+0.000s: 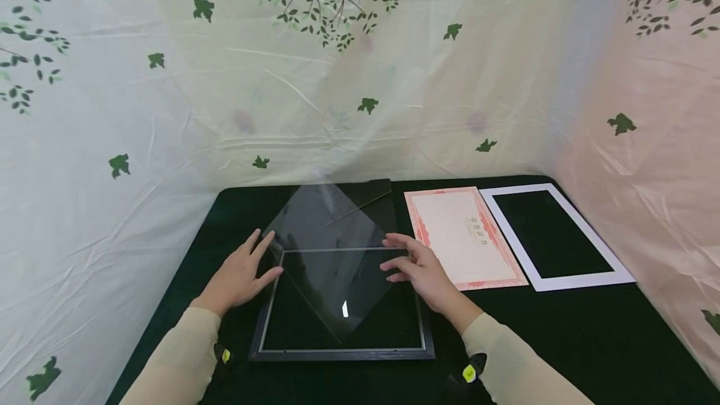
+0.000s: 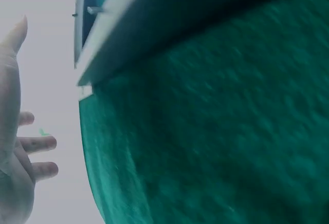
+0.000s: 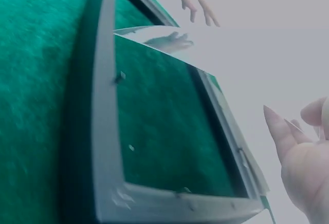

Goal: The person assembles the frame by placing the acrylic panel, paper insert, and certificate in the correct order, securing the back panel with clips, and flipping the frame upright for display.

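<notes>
A clear rectangular sheet (image 1: 337, 280) is turned like a diamond over the dark grey picture frame (image 1: 343, 354), one corner pointing toward the person. My right hand (image 1: 419, 270) pinches the sheet's right corner between thumb and fingers. At the sheet's left corner is my left hand (image 1: 239, 274), fingers extended and thumb spread, fingertips right at the edge. The frame lies flat on the dark green cloth, and small metal tabs (image 3: 121, 76) show along its inner edge in the right wrist view. Also in that view, the sheet (image 3: 154, 39) slants across the frame with a hand's reflection in it.
Behind the frame lies a black board (image 1: 368, 192), partly seen through the sheet. To the right are a certificate (image 1: 450, 236) with a red border and a white mat (image 1: 585, 281) with a rectangular opening. A leaf-patterned curtain (image 1: 315, 111) surrounds the green-covered table (image 1: 534, 342).
</notes>
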